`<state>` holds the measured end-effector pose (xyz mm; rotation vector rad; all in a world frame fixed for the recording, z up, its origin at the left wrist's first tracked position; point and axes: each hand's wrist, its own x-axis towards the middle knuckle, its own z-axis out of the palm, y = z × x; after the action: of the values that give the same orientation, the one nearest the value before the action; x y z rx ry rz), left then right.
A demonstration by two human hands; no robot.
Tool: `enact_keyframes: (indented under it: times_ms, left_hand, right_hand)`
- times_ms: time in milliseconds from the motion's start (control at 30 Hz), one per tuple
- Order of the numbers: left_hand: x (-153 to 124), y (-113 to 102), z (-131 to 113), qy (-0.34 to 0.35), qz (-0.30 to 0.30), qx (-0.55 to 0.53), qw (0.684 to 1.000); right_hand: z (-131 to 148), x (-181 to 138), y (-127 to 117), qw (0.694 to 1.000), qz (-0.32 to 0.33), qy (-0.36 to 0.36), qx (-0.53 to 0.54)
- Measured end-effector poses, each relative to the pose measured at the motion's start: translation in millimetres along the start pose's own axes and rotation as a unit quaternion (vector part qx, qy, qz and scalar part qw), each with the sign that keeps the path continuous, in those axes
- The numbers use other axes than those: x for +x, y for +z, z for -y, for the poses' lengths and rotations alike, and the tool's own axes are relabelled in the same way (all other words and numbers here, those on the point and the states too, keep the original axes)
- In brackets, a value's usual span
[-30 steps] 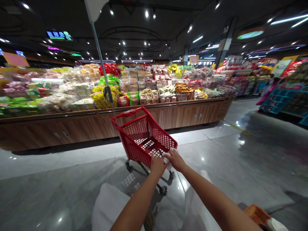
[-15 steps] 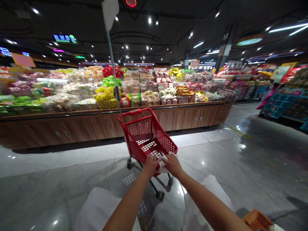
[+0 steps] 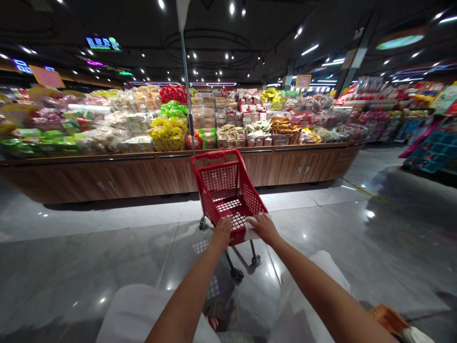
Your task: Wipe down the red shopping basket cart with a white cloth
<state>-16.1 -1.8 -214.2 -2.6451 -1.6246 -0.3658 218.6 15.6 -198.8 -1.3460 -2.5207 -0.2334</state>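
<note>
A small red shopping cart (image 3: pixel 228 190) stands on the grey floor in front of me, its basket empty. A tall pole with a white flag (image 3: pixel 185 71) rises from its front left corner. My left hand (image 3: pixel 222 232) is closed over the near rim of the cart. My right hand (image 3: pixel 262 226) grips the same rim a little to the right, with a white tissue or paper (image 3: pixel 250 233) pressed under its fingers.
A long wooden display counter (image 3: pixel 143 171) piled with packaged snacks (image 3: pixel 167 133) runs across behind the cart. More shelves (image 3: pixel 378 109) and a blue crate rack (image 3: pixel 428 152) stand at the right. Shiny grey floor tiles (image 3: pixel 89 257) spread all around.
The cart has rolled forward and to the right, toward the counter. Both hands stayed on its rim. The view has swung slightly, so the flag pole now stands more upright.
</note>
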Motion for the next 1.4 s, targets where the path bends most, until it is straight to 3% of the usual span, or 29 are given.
enact_keyframes:
  times_ms: [100,167,333,467,533,633,733,800,1000,1067,1133,1300,1400]
  left_hand:
    - [-2.1,-2.3,-5.4,-0.013,-0.006,-0.013,1.0]
    - [-3.8,-1.3,-10.4,-0.032,-0.016,-0.023,0.999]
    - [-7.2,-2.9,-17.0,-0.065,-0.026,-0.018,0.997]
    - [-12.9,-11.2,-11.5,-0.062,-0.018,-0.016,0.998]
    - [-16.9,-15.9,-6.7,-0.047,-0.013,-0.013,0.999]
    - [-21.6,-20.8,-2.4,-0.033,-0.007,-0.011,0.999]
    - [-21.8,-21.1,-5.7,-0.053,-0.004,-0.013,0.999]
    - [-19.1,-19.7,-11.5,-0.067,-0.009,-0.012,0.998]
    - [-11.5,-18.0,-21.1,-0.091,-0.037,0.018,0.995]
    - [-14.0,-20.2,-17.1,-0.084,-0.04,0.017,0.996]
    - [-18.8,-24.2,-10.7,-0.067,-0.032,0.008,0.997]
    - [-29.0,-34.4,0.2,-0.052,0.0,-0.029,0.998]
    - [-28.6,-34.1,-3.2,-0.063,0.001,-0.034,0.997]
  right_hand:
    - [-19.5,-10.1,-5.0,1.0,-0.002,0.018,-0.009]
    - [-14.7,-10.4,-6.8,1.0,0.011,0.023,-0.016]
    - [50.6,7.9,1.1,0.999,0.03,-0.011,0.011]
    - [91.8,17.8,13.9,0.999,0.005,0.015,0.028]
    - [84.8,14.8,14.1,0.999,0.004,-0.004,0.032]
    - [44.4,1.9,4.9,0.999,0.02,-0.037,0.031]
    - [5.8,-10.4,-5.6,1.0,0.004,-0.016,0.019]
    - [2.7,-11.7,-6.5,1.0,-0.002,0.009,0.01]
    - [80.5,11.9,16.4,0.999,-0.008,0.015,0.032]
    - [91.6,15.7,17.9,0.999,-0.009,0.006,0.041]
    - [79.4,13.1,12.0,0.998,0.011,-0.028,0.047]
    - [1.7,-7.0,-13.1,0.998,0.03,-0.046,0.039]
    - [-10.5,-9.6,-16.0,0.998,0.021,-0.037,0.037]
